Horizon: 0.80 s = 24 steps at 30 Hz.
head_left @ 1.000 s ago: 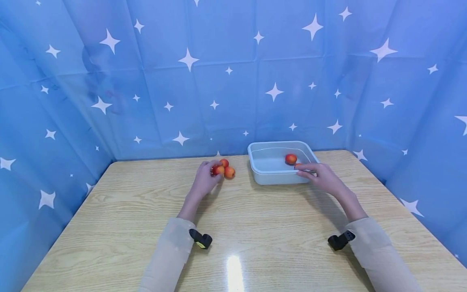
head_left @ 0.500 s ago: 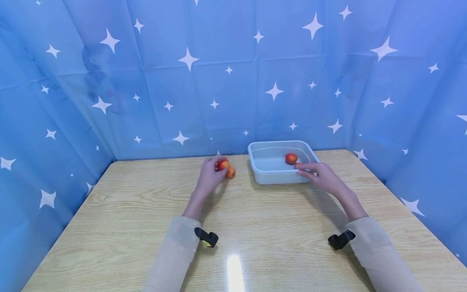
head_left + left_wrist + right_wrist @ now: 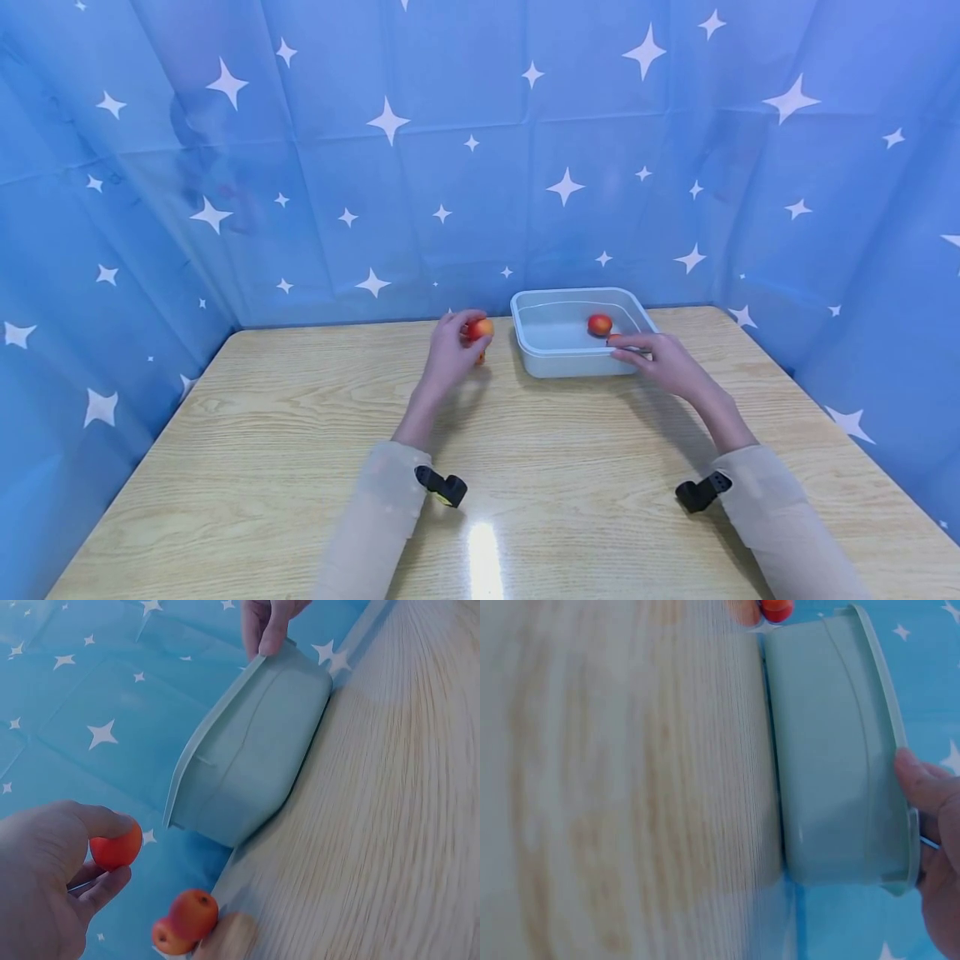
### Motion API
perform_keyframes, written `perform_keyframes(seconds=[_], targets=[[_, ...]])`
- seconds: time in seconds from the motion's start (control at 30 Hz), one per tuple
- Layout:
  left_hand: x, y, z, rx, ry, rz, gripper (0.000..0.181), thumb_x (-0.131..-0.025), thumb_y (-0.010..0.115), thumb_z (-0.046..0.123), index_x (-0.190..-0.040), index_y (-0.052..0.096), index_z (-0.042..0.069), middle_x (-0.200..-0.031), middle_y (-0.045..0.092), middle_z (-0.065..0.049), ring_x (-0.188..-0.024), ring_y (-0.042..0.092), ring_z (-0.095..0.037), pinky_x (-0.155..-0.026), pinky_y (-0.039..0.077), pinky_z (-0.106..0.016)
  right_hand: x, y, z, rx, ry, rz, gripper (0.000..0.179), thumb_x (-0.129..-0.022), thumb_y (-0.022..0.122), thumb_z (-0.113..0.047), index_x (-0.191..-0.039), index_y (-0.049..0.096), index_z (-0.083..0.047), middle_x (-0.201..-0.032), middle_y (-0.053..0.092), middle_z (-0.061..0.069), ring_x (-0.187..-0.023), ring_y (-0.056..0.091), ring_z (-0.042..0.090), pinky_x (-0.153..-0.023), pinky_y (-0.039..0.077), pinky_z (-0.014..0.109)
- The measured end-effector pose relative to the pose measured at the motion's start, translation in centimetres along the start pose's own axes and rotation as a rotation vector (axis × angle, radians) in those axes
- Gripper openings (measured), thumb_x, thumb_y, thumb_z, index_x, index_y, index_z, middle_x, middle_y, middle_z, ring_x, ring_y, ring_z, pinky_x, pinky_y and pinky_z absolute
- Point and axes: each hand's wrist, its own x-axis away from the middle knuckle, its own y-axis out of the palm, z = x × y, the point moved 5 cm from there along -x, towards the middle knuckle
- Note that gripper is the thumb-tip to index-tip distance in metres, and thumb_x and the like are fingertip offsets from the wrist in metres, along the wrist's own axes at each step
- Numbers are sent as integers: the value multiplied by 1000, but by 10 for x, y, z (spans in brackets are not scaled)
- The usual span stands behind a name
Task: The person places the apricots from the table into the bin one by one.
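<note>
My left hand [image 3: 446, 354] pinches a small, round red-orange fruit [image 3: 481, 329] between thumb and fingers, held above the table left of a pale blue-grey plastic tub [image 3: 570, 364]. Below that hand lie two more such fruits, nearly hidden in the head view; the left wrist view shows one [image 3: 193, 913] touching another [image 3: 171, 937]. At the tub's near right corner my right hand [image 3: 671, 368] grips the rim, thumb outside and fingers inside. One red fruit [image 3: 599, 325] sits in the tub, and a second [image 3: 615, 339] is partly covered by the right fingers.
Both hands work over a light wooden table [image 3: 262, 467]. A blue curtain with white stars [image 3: 450, 167] hangs behind it and along both sides. Each sleeve carries a small black camera, one at the left wrist [image 3: 441, 486] and one at the right wrist [image 3: 702, 492].
My left hand has lifted the fruit off the group and carried it right, toward the tub. The right hand and the tub have stayed in place.
</note>
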Motion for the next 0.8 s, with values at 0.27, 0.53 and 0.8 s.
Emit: perform_keyframes(seconds=[0.27, 0.53, 0.8], targets=[[-2, 11, 11, 43, 49, 6, 38, -90, 75, 3, -127, 67, 3, -120, 58, -15, -102, 60, -26, -87, 57, -31, -1, 0, -1, -6, -1, -4, 30, -97, 68, -17, -121, 72, 1, -104, 74, 14, -88, 63, 25, -71, 45, 34], [-3, 24, 19, 69, 79, -15, 36, -90, 74, 4, -126, 67, 3, -117, 57, -15, -102, 60, -26, -85, 57, -28, 0, 0, 0, -6, -10, 5, 28, -97, 69, -15, -120, 72, 1, -104, 75, 13, -87, 62, 24, -72, 45, 33], [-1, 36, 30, 80, 75, -36, 37, -92, 75, 9, -128, 67, 6, -120, 57, -12, -103, 59, -23, -86, 56, -25, 1, 0, 0, -14, 0, 5, 28, -97, 69, -15, -120, 72, 0, -99, 74, 10, -82, 58, 22, -70, 43, 30]])
